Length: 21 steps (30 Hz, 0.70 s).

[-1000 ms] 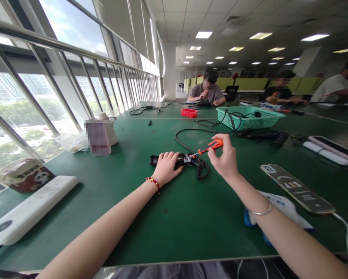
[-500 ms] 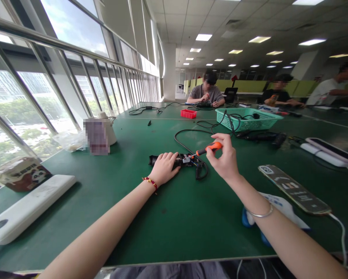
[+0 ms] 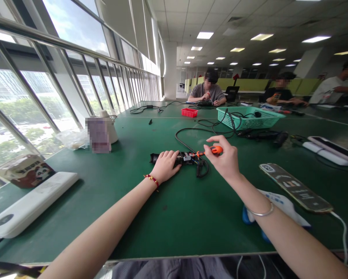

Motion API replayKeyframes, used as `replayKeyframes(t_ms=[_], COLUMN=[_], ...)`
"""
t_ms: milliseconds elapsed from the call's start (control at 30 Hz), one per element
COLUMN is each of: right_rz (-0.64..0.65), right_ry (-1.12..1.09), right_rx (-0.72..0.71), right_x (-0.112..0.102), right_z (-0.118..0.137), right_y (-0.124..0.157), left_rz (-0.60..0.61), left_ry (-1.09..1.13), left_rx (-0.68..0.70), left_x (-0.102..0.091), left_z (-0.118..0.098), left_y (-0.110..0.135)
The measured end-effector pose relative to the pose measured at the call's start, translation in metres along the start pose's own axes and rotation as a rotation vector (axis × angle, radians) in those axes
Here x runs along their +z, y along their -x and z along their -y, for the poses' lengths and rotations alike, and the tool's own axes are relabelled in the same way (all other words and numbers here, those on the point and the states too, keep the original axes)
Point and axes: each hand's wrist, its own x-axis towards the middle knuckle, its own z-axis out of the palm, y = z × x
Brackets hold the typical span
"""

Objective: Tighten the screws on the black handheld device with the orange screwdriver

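Right grip (image 3: 225,159) pinching the orange screwdriver (image 3: 216,149), three o'clock of the black device (image 3: 180,159); left grip (image 3: 165,166) clasps that against the tabletop (image 3: 176,223). Looks light, stiff, delicate where opened: best held toward nine o'clock.

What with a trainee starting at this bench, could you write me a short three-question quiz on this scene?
1. What does the right hand hold?
A) a phone
B) a screwdriver
C) a cup

2. True or false: the left hand lies on the black device.

3. Fill in: seen from the wearer's seat, the green basket stands to the ____ of the red tray.

Key: 1. B; 2. True; 3. right
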Motion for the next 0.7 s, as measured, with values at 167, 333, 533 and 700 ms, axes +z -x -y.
replayKeyframes(t_ms=[167, 333, 533, 700], right_rz=[-0.007, -0.007, -0.036, -0.032], right_ry=[-0.054, -0.008, -0.037, -0.028], right_rx=[-0.112, -0.063, -0.113, -0.076], right_x=[0.0013, 0.0028, 0.0028, 0.0029], right_z=[-0.0031, -0.0030, -0.0046, -0.0035], right_y=[0.0013, 0.0028, 0.0025, 0.0031], left_rz=[0.004, -0.002, -0.007, 0.010], left_ry=[-0.012, -0.004, 0.003, -0.007], left_rx=[0.003, 0.003, 0.005, 0.003], left_x=[-0.0004, 0.0000, 0.0013, -0.0006], left_z=[-0.0004, -0.0003, 0.0007, -0.0005], left_y=[-0.0001, -0.0001, 0.0001, 0.0000])
